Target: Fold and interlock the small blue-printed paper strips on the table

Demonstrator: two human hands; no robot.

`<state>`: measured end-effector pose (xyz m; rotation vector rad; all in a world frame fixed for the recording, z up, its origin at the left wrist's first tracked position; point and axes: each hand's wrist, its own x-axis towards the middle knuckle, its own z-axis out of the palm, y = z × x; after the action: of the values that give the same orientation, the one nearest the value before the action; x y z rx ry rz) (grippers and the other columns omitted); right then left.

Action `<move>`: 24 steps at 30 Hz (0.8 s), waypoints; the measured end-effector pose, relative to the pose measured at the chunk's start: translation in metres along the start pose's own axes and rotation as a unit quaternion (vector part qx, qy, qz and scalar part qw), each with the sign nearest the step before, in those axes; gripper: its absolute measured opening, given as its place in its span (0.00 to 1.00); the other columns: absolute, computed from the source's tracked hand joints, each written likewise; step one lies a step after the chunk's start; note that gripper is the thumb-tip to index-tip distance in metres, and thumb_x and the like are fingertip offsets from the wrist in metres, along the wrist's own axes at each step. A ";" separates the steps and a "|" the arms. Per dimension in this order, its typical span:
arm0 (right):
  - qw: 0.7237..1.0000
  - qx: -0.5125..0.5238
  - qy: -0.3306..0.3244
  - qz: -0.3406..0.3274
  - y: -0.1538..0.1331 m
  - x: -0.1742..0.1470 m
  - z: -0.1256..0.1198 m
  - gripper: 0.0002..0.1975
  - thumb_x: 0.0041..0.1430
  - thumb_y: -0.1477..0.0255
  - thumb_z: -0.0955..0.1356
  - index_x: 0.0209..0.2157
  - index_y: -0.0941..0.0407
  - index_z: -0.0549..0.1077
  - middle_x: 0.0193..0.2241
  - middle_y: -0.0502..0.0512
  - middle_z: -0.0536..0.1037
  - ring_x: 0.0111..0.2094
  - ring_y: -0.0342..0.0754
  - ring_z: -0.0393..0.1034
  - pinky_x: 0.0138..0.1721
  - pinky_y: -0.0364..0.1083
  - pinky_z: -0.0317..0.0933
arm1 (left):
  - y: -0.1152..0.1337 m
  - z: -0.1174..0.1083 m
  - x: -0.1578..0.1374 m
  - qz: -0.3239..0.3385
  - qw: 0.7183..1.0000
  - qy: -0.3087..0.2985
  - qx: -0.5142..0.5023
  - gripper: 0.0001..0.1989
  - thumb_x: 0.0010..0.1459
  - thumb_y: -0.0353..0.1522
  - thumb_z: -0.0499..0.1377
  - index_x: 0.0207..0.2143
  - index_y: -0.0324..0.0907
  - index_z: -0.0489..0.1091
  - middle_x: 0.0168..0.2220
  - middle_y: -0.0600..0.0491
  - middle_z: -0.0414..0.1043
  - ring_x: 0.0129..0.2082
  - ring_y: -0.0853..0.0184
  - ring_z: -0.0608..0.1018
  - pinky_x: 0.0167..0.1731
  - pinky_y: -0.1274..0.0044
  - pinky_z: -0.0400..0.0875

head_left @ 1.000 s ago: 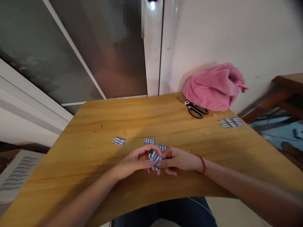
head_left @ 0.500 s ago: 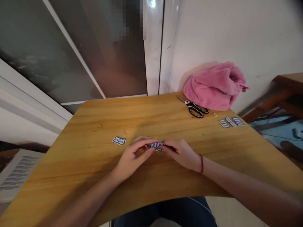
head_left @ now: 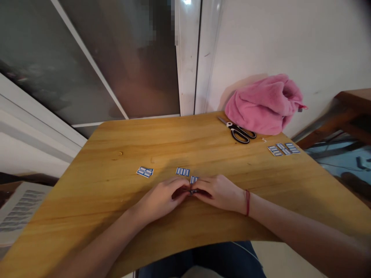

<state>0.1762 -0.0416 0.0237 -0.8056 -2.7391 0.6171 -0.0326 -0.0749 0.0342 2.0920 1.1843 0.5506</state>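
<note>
My left hand (head_left: 165, 197) and my right hand (head_left: 222, 193) meet low over the wooden table, fingertips pinched together. Between them is a small blue-and-white label piece (head_left: 191, 192), seen nearly edge-on and mostly covered by the fingers. Just beyond the fingertips lies a flat blue-bordered label piece (head_left: 193, 180), partly hidden by my right hand. Another such label piece (head_left: 182, 172) lies flat a little farther to the left. Left of my left hand rests a small overlapping group of blue-and-white label pieces (head_left: 145, 172).
The wooden table (head_left: 162, 143) bears black-handled scissors (head_left: 240, 133) beside a pink plush cloth (head_left: 262, 106) against the wall. More label pieces (head_left: 283, 149) lie near the right edge. A printed cardboard box (head_left: 21, 210) stands below at the left.
My hands have come closer together and slightly nearer to me. Two label pieces now lie on the table beyond the fingers, and a piece stays pinched between the hands.
</note>
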 end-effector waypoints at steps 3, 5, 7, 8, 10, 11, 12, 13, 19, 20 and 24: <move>1.000 0.004 -0.003 0.002 -0.001 -0.001 0.001 0.11 0.61 0.66 0.59 0.41 0.53 0.69 0.38 0.52 0.76 0.37 0.44 0.70 0.35 0.41 0.59 | 0.000 0.000 0.000 -0.003 1.000 -0.011 0.003 0.06 0.56 0.30 0.53 0.36 0.47 0.67 0.36 0.56 0.70 0.33 0.70 0.71 0.34 0.79 0.65; 1.000 0.004 -0.006 0.006 -0.002 -0.001 0.001 0.11 0.61 0.66 0.60 0.41 0.54 0.69 0.38 0.52 0.76 0.37 0.44 0.70 0.34 0.41 0.59 | -0.001 0.001 0.000 -0.009 1.000 -0.019 -0.001 0.06 0.55 0.30 0.53 0.36 0.46 0.66 0.34 0.56 0.69 0.31 0.70 0.70 0.31 0.79 0.65; 1.000 0.003 -0.007 0.007 -0.002 -0.001 0.001 0.11 0.61 0.66 0.60 0.41 0.54 0.69 0.38 0.52 0.76 0.38 0.44 0.70 0.34 0.41 0.59 | 0.000 0.002 0.000 -0.012 1.000 -0.024 -0.008 0.05 0.55 0.30 0.53 0.35 0.46 0.65 0.33 0.56 0.68 0.30 0.71 0.69 0.31 0.79 0.64; 1.000 0.003 -0.007 0.006 -0.001 -0.001 0.001 0.11 0.61 0.67 0.60 0.41 0.53 0.69 0.38 0.52 0.76 0.37 0.44 0.70 0.34 0.41 0.58 | 0.000 0.003 0.000 -0.011 1.000 -0.026 -0.011 0.04 0.55 0.30 0.53 0.35 0.45 0.65 0.32 0.56 0.67 0.30 0.70 0.69 0.31 0.79 0.64; 1.000 0.005 -0.007 0.004 -0.001 -0.001 0.001 0.10 0.60 0.67 0.61 0.41 0.53 0.69 0.37 0.51 0.76 0.37 0.44 0.70 0.33 0.41 0.58 | 0.001 0.003 0.000 -0.002 0.999 -0.032 -0.015 0.03 0.55 0.29 0.53 0.33 0.44 0.65 0.33 0.55 0.67 0.31 0.70 0.69 0.32 0.79 0.63; 1.000 0.008 -0.007 0.003 -0.001 -0.001 0.001 0.10 0.60 0.67 0.61 0.40 0.54 0.69 0.37 0.51 0.76 0.37 0.44 0.70 0.33 0.41 0.58 | 0.002 0.003 0.000 0.003 0.999 -0.035 -0.015 0.03 0.56 0.29 0.53 0.33 0.44 0.64 0.33 0.55 0.67 0.32 0.70 0.69 0.33 0.79 0.63; 1.000 0.010 -0.006 0.002 -0.001 -0.001 0.002 0.09 0.60 0.67 0.61 0.40 0.54 0.69 0.37 0.51 0.76 0.36 0.44 0.70 0.33 0.41 0.58 | 0.002 0.003 0.000 0.007 0.999 -0.039 -0.015 0.02 0.56 0.29 0.53 0.33 0.44 0.64 0.34 0.55 0.67 0.32 0.70 0.69 0.33 0.79 0.63; 1.000 0.013 -0.006 0.003 -0.002 -0.001 0.002 0.09 0.60 0.67 0.61 0.39 0.54 0.69 0.36 0.51 0.75 0.36 0.44 0.70 0.33 0.41 0.58 | 0.003 0.002 -0.001 0.011 0.999 -0.043 -0.015 0.02 0.56 0.29 0.52 0.33 0.44 0.64 0.34 0.55 0.67 0.33 0.70 0.69 0.34 0.79 0.63; 1.000 0.001 -0.007 -0.010 -0.003 0.000 0.006 0.09 0.60 0.67 0.61 0.38 0.55 0.69 0.36 0.53 0.75 0.35 0.44 0.69 0.34 0.42 0.59 | 0.000 0.002 0.000 0.036 0.997 -0.062 -0.008 0.03 0.56 0.27 0.52 0.30 0.43 0.62 0.34 0.55 0.64 0.31 0.71 0.68 0.31 0.80 0.61; 1.000 -0.002 -0.009 -0.010 -0.003 0.001 0.007 0.09 0.60 0.68 0.61 0.38 0.55 0.69 0.36 0.53 0.75 0.35 0.44 0.69 0.34 0.42 0.59 | 0.000 0.002 0.000 0.041 0.997 -0.061 -0.011 0.03 0.55 0.27 0.52 0.30 0.42 0.62 0.33 0.54 0.63 0.31 0.71 0.67 0.31 0.80 0.61; 1.000 0.025 -0.016 0.005 -0.001 0.003 0.006 0.09 0.59 0.67 0.62 0.39 0.54 0.70 0.35 0.52 0.75 0.34 0.44 0.69 0.33 0.41 0.59 | 0.001 0.002 0.000 0.034 0.998 -0.055 -0.016 0.03 0.54 0.26 0.52 0.29 0.42 0.60 0.33 0.55 0.63 0.31 0.71 0.66 0.30 0.80 0.60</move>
<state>0.1716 -0.0431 0.0195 -0.8049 -2.7370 0.7038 -0.0307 -0.0759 0.0337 2.1139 1.0402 0.4760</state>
